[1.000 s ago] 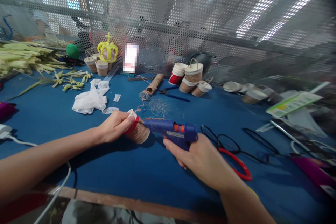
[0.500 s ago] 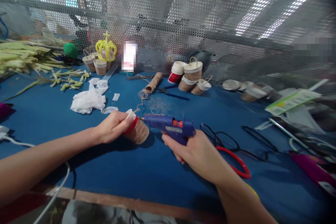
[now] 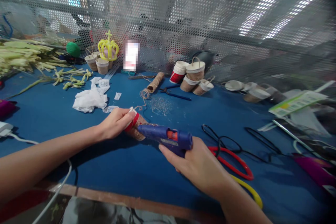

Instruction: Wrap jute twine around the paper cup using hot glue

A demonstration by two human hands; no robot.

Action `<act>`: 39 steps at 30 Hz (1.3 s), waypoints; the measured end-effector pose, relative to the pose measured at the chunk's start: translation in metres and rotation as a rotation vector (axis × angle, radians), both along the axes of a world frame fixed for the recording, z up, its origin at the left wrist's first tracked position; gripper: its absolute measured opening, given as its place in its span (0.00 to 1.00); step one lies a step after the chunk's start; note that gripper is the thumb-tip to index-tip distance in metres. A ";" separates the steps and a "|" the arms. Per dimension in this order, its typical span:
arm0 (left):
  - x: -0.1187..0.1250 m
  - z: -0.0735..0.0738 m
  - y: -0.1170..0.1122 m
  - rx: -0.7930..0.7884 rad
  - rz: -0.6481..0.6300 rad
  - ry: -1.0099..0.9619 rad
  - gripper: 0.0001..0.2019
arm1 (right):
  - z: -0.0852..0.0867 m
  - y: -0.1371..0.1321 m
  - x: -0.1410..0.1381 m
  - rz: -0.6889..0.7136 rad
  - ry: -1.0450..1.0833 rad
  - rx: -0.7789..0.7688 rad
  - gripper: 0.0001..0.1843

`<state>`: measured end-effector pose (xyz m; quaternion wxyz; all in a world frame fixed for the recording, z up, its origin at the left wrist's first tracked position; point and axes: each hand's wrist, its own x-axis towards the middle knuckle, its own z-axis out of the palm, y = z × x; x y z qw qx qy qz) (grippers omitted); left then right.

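Note:
My left hand (image 3: 117, 123) grips the rim of a paper cup (image 3: 135, 132), which lies tilted, its lower part wrapped in brown twine and a red band showing near the white rim. In my right hand (image 3: 193, 159) is a blue hot glue gun (image 3: 165, 135), its nozzle end against or just in front of the cup's side; the exact tip is hard to make out. Loose twine (image 3: 145, 93) trails from the cup back to a twine roll (image 3: 155, 82) on the blue table.
Pliers (image 3: 175, 93) lie past the cup. Twine-wrapped cups (image 3: 195, 71) stand at the back, near a yellow crown (image 3: 108, 49). White crumpled material (image 3: 90, 99) is at left. Red (image 3: 236, 162) and yellow rings (image 3: 249, 190) and black cords (image 3: 223, 138) lie at right.
The glue gun has moved slightly left and down, and its front now overlaps the cup. My left hand still holds the cup by its rim. The view has shifted slightly.

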<state>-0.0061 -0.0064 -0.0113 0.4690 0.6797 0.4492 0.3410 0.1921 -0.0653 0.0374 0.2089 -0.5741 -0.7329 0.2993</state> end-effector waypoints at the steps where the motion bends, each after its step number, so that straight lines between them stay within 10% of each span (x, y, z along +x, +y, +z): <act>1: 0.000 0.000 0.000 -0.002 0.008 -0.001 0.22 | 0.000 0.000 0.000 -0.001 0.000 -0.002 0.11; 26: -0.008 -0.005 -0.002 0.282 -0.137 0.087 0.18 | 0.001 0.026 0.015 0.055 0.112 -0.128 0.17; 39: -0.006 -0.003 0.000 0.199 0.055 0.010 0.18 | -0.011 0.090 0.052 -0.419 0.237 -0.061 0.12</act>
